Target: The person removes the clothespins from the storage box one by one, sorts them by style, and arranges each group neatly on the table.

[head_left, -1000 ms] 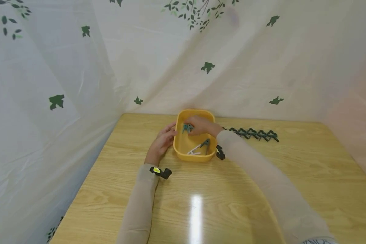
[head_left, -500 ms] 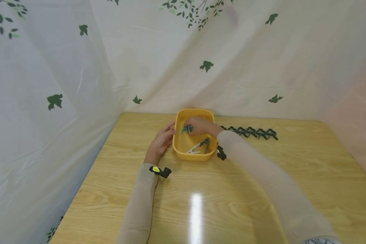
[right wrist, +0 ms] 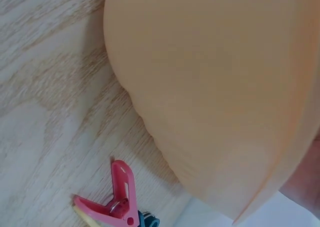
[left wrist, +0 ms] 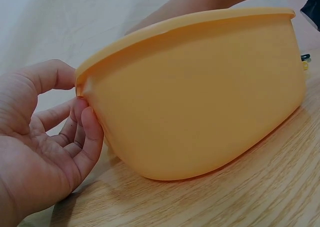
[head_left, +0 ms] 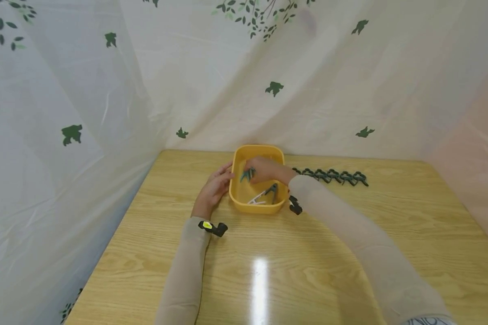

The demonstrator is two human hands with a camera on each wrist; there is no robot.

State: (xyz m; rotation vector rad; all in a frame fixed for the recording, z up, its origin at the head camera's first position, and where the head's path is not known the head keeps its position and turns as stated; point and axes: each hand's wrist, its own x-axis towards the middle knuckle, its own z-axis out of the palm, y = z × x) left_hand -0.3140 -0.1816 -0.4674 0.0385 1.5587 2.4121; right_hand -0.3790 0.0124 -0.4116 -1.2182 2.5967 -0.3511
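A yellow plastic bin (head_left: 237,204) stands near the back edge of the table. My left hand (head_left: 214,192) holds its left side; in the left wrist view, digits (left wrist: 90,137) meet the rim and the wall beneath it. Inside the bin, my right hand (head_left: 266,169) pinches a teal spring clip (head_left: 248,174) with its legs spread. The right wrist view hides most of this hand behind the bin wall (right wrist: 200,87). Lower in the bin lie a white clip (head_left: 257,198) and a dark grey-green clip (head_left: 273,192).
A linked row of dark green clips (head_left: 333,176) lies on the wooden table (head_left: 309,257), right of the bin. In the right wrist view a pink clip (right wrist: 117,197) lies beside the bin, with a teal piece touching it. A patterned white curtain (head_left: 211,90) hangs behind.
The teal clip has tilted slightly in my right fingers and its legs point further down and left. My left hand keeps its place on the bin. The head view has shifted slightly.
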